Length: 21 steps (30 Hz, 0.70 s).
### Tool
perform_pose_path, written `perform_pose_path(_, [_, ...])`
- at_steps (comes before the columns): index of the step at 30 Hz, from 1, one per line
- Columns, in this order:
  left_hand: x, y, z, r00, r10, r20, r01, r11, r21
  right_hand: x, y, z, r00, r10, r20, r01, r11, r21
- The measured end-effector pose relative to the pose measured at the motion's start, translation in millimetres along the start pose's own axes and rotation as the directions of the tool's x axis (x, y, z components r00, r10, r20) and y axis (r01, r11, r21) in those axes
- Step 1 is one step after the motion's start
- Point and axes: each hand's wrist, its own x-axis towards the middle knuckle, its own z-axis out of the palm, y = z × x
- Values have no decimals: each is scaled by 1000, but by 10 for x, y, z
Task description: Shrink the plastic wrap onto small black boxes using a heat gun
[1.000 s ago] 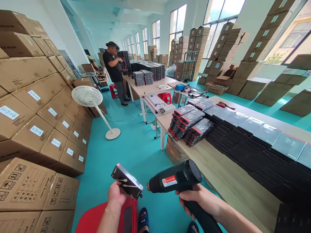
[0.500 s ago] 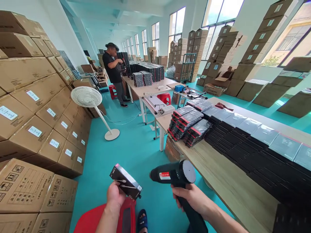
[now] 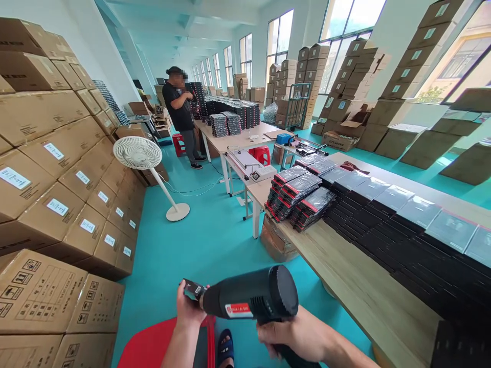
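Hands work low over the red stool (image 3: 153, 347), which serves as the marker for everything else. Just above its far edge, the left hand (image 3: 188, 309) is wrapped around a small black box (image 3: 193, 289), fingers clamped on it. To the right of the stool, the right hand (image 3: 297, 337) is closed around the handle of a black heat gun (image 3: 251, 299), whose nozzle points left and all but touches the box. Farther right of the stool runs a wooden table (image 3: 356, 286) loaded with stacks of black boxes (image 3: 383, 214). Left of the stool stand brown cartons (image 3: 42, 291). Well beyond it, a white fan (image 3: 138, 152) stands on the teal floor, and farther off a person in black (image 3: 180, 115) stands at another table.
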Motion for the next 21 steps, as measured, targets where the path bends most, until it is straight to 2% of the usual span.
perform_pose_path(2, [-3,1,-8,1000,-17,12,17,1000,-26,-84,-9,-14,1000,15,9,-13,988,-156])
perform_pose_path(4, [-26,3,-22,999,-16,33,18,998,-58,-173,51,-64,998,53,-41,-60,981,-187])
perform_pose_path(6, [-72,-2,-35,995,-24,100,32,997,-74,-245,169,-140,987,134,-94,-143,985,-100])
perform_pose_path(8, [-133,-17,-43,968,-50,247,64,997,-49,-287,294,-206,969,210,-130,-205,977,50])
perform_pose_path(11, [-232,-52,-46,908,-96,407,65,994,90,-275,368,-208,967,225,-117,-200,961,190])
perform_pose_path(15, [-307,-99,-59,892,-235,387,67,914,401,-66,216,-90,990,138,-37,-127,970,209])
perform_pose_path(17, [-304,-105,-66,900,-226,372,-23,829,559,74,118,-96,992,59,-115,-34,977,213])
perform_pose_path(19, [-278,-92,-63,906,-89,414,-226,725,651,167,51,-168,972,21,-233,28,979,204])
perform_pose_path(20, [-260,-76,-57,887,-4,462,-345,660,667,187,31,-213,962,17,-273,39,980,197])
perform_pose_path(21, [-241,-56,-49,850,79,521,-463,584,666,190,16,-255,956,16,-292,42,980,193])
